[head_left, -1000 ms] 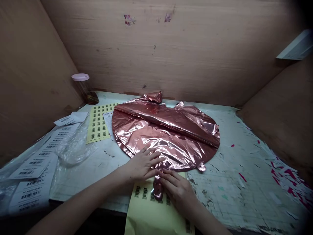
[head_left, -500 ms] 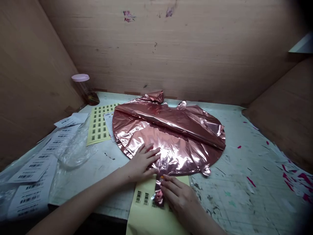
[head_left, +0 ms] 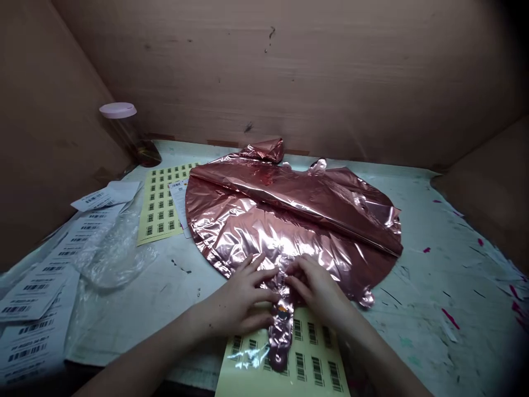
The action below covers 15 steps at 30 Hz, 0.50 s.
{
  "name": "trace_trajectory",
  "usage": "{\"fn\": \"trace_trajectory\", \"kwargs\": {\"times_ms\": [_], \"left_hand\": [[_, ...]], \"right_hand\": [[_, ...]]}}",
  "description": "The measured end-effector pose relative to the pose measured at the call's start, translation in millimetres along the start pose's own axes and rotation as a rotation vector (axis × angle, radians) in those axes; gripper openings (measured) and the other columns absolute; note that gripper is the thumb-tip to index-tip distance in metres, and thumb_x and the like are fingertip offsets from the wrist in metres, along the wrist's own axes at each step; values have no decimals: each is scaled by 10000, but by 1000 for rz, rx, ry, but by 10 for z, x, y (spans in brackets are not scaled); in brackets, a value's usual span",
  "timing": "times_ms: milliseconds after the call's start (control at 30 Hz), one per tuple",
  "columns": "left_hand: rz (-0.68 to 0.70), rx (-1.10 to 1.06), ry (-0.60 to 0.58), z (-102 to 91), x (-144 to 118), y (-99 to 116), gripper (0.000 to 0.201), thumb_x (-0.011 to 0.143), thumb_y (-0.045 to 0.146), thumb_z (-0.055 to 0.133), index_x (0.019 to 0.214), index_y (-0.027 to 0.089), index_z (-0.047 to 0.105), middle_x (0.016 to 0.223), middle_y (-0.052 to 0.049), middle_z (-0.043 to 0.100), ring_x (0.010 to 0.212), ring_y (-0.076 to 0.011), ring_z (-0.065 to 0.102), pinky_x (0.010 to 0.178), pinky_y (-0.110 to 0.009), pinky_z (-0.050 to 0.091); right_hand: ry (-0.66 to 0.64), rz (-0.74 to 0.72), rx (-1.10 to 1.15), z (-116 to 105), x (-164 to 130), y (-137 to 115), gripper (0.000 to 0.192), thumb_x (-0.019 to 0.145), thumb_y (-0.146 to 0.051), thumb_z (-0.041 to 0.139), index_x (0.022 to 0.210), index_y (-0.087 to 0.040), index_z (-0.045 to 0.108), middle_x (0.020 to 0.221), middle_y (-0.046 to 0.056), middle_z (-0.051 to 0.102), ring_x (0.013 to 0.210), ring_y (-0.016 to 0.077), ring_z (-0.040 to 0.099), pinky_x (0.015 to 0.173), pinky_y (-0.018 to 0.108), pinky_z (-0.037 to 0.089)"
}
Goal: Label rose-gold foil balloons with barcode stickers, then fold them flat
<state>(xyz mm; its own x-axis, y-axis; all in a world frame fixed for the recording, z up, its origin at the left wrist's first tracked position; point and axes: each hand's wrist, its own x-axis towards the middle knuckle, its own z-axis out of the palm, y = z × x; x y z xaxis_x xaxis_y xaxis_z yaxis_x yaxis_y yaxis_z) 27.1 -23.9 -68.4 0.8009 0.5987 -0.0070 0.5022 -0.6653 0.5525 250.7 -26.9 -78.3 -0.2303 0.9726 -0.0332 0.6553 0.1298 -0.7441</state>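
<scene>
Near label sheet (head_left: 306, 366): yellow, printed with barcodes, at the 6 o'clock edge of the counter (head_left: 417, 325); the balloon's tail lies across it.
Balloon tail (head_left: 280, 336): a narrow crinkled strip of rose-gold foil, running from the balloon's near rim toward 6 o'clock, between the two wrists.
Left hand (head_left: 239, 298): palm down, fingers spread flat, pressing the foil at the root of the tail from its 9 o'clock side; the thumb touches the tail. It grips nothing.
Right hand (head_left: 318, 286): palm down at the 3 o'clock side of the tail, fingers loosely together and laid on the foil, fingertips close to those of the left hand. Whether its grip pinches the foil cannot be told.
Foil balloon (head_left: 289, 226): deflated, round, rose-gold, lying flat in the middle of the counter, with a long fold running across it from 10 o'clock to 3 o'clock; its far half is doubled over.
Plastic bag (head_left: 111, 253): clear, crumpled, at 9 o'clock of the balloon, well apart from the hands.
White label strips (head_left: 37, 286): barcoded, spread along the counter's 8 o'clock side, partly under the bag.
Far label sheet (head_left: 161, 204): yellow, barcoded, at 10 o'clock, its edge tucked beside the balloon.
Jar (head_left: 128, 132): clear, pink lid, in the far 10 o'clock corner against the brown wall (head_left: 289, 71).
</scene>
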Motion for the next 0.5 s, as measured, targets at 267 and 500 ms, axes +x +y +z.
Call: {"fn": "trace_trajectory", "kwargs": {"times_ms": [267,500], "left_hand": [[-3,23,-52,28,-12,34,424,909,438,609,1329,403,574,1622,-65,196,1483,-451,90,1107,-749,157],[-15,20,-75,17,-1,28,383,920,427,593,1303,399,597,1609,-68,236,1483,-443,112,1106,-742,177]], "right_hand": [[-32,-125,-109,-36,26,-6,142,925,-141,498,801,-210,506,910,45,554,843,196,533,716,338,476],[-197,-197,64,-245,-110,-132,136,963,-194,466,845,-218,529,853,37,595,776,181,556,653,318,492]]}}
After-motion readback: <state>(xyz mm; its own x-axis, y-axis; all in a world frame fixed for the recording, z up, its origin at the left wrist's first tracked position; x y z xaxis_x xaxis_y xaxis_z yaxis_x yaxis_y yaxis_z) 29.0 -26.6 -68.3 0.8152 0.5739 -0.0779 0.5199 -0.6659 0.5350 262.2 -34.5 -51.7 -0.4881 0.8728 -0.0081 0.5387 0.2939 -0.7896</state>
